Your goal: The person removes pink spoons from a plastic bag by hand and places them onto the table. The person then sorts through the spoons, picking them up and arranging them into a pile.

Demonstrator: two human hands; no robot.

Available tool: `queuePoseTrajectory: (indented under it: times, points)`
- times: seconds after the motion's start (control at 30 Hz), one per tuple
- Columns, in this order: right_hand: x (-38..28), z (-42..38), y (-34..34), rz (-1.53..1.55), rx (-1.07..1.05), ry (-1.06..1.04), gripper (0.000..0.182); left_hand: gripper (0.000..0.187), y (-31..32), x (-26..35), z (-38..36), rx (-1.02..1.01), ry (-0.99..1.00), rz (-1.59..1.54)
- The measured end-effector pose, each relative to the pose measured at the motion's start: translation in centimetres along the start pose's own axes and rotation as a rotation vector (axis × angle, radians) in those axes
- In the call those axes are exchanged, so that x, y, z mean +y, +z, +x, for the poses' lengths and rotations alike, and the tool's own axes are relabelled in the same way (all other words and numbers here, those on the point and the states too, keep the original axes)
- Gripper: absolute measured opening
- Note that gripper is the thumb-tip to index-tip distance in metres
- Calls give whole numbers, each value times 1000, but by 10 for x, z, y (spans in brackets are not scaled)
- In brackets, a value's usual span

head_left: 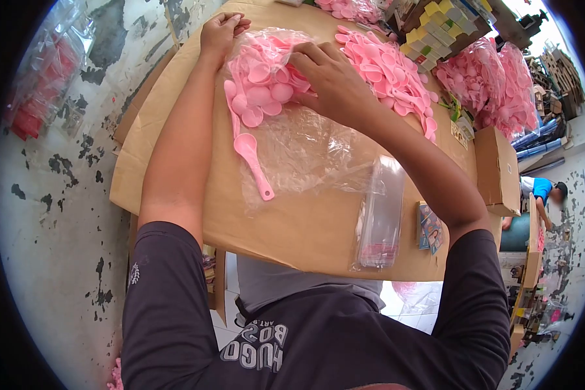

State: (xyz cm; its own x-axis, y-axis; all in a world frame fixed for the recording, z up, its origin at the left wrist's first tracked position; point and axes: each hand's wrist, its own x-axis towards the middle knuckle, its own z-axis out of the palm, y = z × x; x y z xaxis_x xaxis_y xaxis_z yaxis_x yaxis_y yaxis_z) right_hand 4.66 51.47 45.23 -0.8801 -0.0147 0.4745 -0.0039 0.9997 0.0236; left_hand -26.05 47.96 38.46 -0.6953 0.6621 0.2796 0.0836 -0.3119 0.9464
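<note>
Near the far left edge of the table [292, 240], pink spoons lie in a clear bag [260, 71]. Its right side is touched by the right hand [335, 81], fingers bent; whether film is pinched cannot be told. The left hand [221, 39] is half curled beside it, its grasp unclear. The bag should prove light, soft and slippery, best gripped by bunched film, since a thin single layer could tear.

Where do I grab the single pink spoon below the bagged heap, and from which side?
Pinch the pink spoon across its handle near the holed end, coming from your body's side. The narrow handle points towards you, while the bowl end lies close to the heap. I'd keep your fingertips off the clear plastic beside it.
</note>
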Motion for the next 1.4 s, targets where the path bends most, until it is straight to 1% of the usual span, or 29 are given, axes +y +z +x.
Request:
queuePoseTrajectory:
  times: [0.07, 0.17, 0.23, 0.27, 0.33, 0.37, 0.43, 0.57, 0.63, 0.67, 0.73, 0.83, 0.87, 0.93, 0.97, 1.03, 1.13, 1.27, 1.33, 1.4]
  points:
    - [-3, -1, -3, 2, -1, -17, 55, 29, -1, -4, 4, 5, 2, -6]
    - [-14, -16, -13, 92, -43, 7, 51, 29, -1, -7, 5, 10, 1, -22]
    - [-19, -27, -22, 143, -114, 19, 49, 28, -1, -7, 4, 11, 0, -32]
    - [-19, -31, -29, 144, -115, 18, 49, 29, -1, -6, 4, 10, 5, -13]
    - [-19, -36, -45, 358, -214, -8, 43, 29, -1, -5, 3, 9, 12, 6]
    - [-18, -38, -54, 357, -213, -8, 43, 29, -1, -5, 3, 9, 13, 14]
    - [-15, -41, -68, 554, -371, 70, 38, 30, -2, -5, 4, 6, 14, 22]
    - [-10, -48, -72, 616, -350, 99, 36, 31, -2, -4, 3, 4, 13, 20]
    - [-9, -51, -74, 657, -372, 126, 33, 31, -1, -4, 2, 3, 11, 27]
    - [-7, -53, -74, 659, -370, 128, 33, 27, -1, -4, 2, 12, 15, 13]
    - [-3, -56, -74, 792, -333, 190, 31, 24, -1, -5, 2, 19, 18, 0]
    - [0, -57, -75, 782, -336, 203, 30, 24, -1, -5, 3, 22, 18, -11]
    - [-2, -56, -76, 783, -336, 203, 30, 27, -1, -5, 4, 12, 13, 2]
    - [-11, -53, -79, 661, -274, 113, 27, 30, -2, -5, 4, 3, 8, 13]
    - [-14, -52, -80, 660, -275, 113, 27, 30, -2, -5, 4, 1, 9, 10]
    - [-20, -49, -82, 563, -336, 136, 20, 30, -2, -5, 4, 0, 12, 4]
    - [-24, -48, -84, 508, -341, 132, 18, 29, -2, -4, 4, 1, 18, 4]
    - [-21, -50, -82, 485, -342, 86, 15, 28, -2, -8, 6, 8, 9, 0]
    - [-18, -50, -82, 590, -339, 129, 11, 28, -3, -9, 7, 10, 9, -12]
    - [-14, -50, -84, 627, -307, 126, 12, 28, -2, -8, 5, 15, 7, -13]
